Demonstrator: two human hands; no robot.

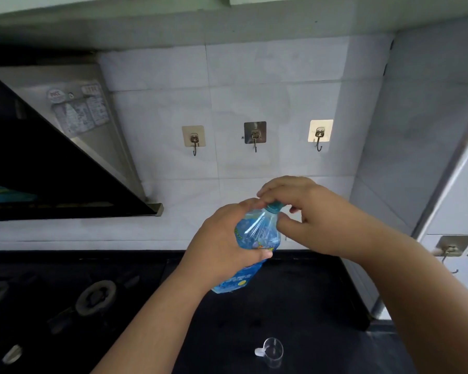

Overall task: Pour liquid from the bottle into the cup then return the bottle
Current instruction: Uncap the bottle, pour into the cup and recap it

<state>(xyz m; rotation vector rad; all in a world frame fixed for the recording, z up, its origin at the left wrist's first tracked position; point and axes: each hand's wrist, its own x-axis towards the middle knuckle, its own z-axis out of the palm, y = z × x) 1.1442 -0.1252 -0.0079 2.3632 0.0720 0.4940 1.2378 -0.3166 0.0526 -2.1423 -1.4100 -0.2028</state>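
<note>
A clear plastic bottle (257, 233) with a blue label is held up over the black counter, tilted with its neck up and to the right. My left hand (222, 244) grips the bottle round its body. My right hand (303, 211) pinches the teal cap (274, 206) at the top of the bottle. A small clear cup (273, 350) with a little handle stands on the counter near the front edge, below both hands.
A gas hob with burners (95, 298) and knobs (11, 353) fills the counter's left. A slanted black range hood (52, 171) hangs at the left. Three metal hooks (255, 136) are stuck on the tiled wall. A white cabinet (451, 201) stands at the right.
</note>
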